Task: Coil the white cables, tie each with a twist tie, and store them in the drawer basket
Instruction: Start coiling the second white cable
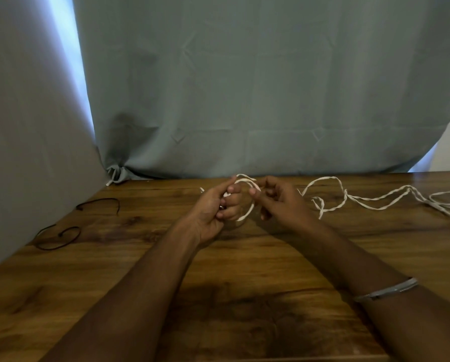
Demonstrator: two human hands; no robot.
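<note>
A white cable (362,201) lies twisted across the wooden table (140,257) and trails off to the right edge. Its near end is wound into a small loop (247,182) held up between both hands at the table's middle back. My left hand (213,212) grips the loop's left side, fingers curled around the strands. My right hand (276,201) pinches the loop's right side between thumb and forefinger. Two dark twist ties (98,203) (58,237) lie on the table at the left. No drawer basket is in view.
A grey-green curtain (244,87) hangs right behind the table's back edge. A grey wall or panel (22,126) borders the table on the left. A silver bangle (386,290) sits on my right forearm.
</note>
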